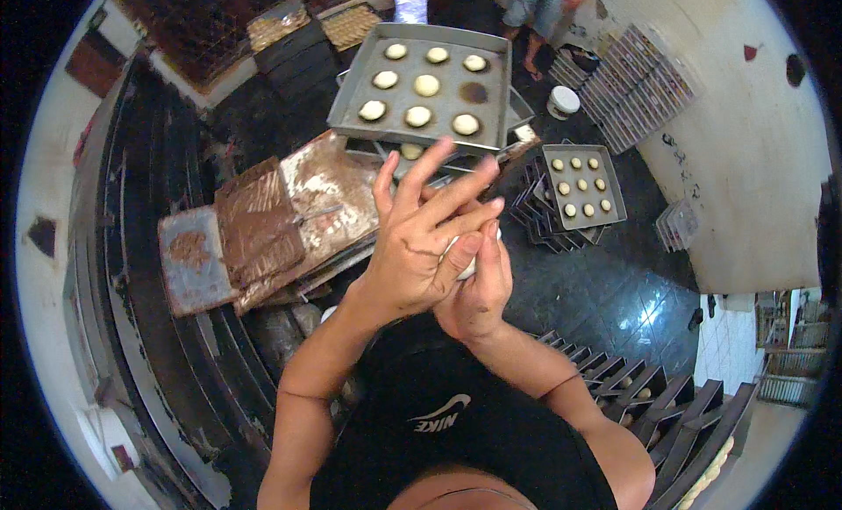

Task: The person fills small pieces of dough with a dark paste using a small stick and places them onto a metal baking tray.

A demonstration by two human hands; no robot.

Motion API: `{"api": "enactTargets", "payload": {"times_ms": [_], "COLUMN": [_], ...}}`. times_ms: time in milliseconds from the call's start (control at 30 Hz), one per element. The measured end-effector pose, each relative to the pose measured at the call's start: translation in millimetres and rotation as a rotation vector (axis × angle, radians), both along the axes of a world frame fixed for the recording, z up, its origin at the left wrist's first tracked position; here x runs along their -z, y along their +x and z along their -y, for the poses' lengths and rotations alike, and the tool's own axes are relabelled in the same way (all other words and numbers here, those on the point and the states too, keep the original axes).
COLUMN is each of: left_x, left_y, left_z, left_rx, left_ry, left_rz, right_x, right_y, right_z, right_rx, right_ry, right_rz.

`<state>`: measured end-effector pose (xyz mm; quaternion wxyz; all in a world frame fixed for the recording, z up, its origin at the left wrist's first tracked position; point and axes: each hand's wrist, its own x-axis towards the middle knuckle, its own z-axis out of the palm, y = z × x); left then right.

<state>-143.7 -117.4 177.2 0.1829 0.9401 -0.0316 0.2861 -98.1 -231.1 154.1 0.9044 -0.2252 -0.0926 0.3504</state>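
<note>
A pale dough ball is held between my two palms in front of my chest, mostly hidden by the fingers. My left hand lies over it, its fingers stretched and spread, slightly blurred, with the thumb across the dough. From below and to the right, my right hand cups it with raised fingers. Just beyond my fingertips sits a grey metal tray carrying several round dough balls in rows. A dark bare patch marks one spot on its right side. Beneath this tray, another dough ball shows.
At left, a worktable is smeared with brown and white, beside a bluish sheet. A second tray of dough tops a stack at right. Farther off are a white bucket, a leaning rack and a person's legs.
</note>
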Motion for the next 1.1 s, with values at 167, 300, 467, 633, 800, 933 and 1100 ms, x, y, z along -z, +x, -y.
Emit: {"api": "enactTargets", "payload": {"times_ms": [167, 300, 467, 633, 800, 933, 1100], "left_x": [12, 21, 15, 18, 37, 69, 104], "left_y": [81, 138, 187, 239, 267, 268, 267], "left_z": [48, 72, 86, 71, 60, 20, -35], "left_rx": [0.195, 0.222, 0.186, 0.342, 0.516, 0.601, 0.455], "left_ry": [-0.706, -0.785, -0.340, -0.719, -1.357, -1.710, -1.662], "left_rz": [0.330, 0.225, 0.101, -0.013, -0.339, -0.352, -0.398], "right_x": [8, 12, 20, 37, 59, 59, 98], "right_y": [92, 160, 212, 235, 250, 264, 272], "right_z": [29, 62, 87, 91, 72, 36, -17], "right_rx": [0.517, 0.570, 0.207, 0.240, 0.261, 0.197, 0.162], "right_ry": [0.037, -0.064, 0.037, 0.027, 0.111, 0.132, -0.151], "right_rz": [0.511, 0.626, 0.125, 0.134, 0.207, 0.100, 0.105]}}
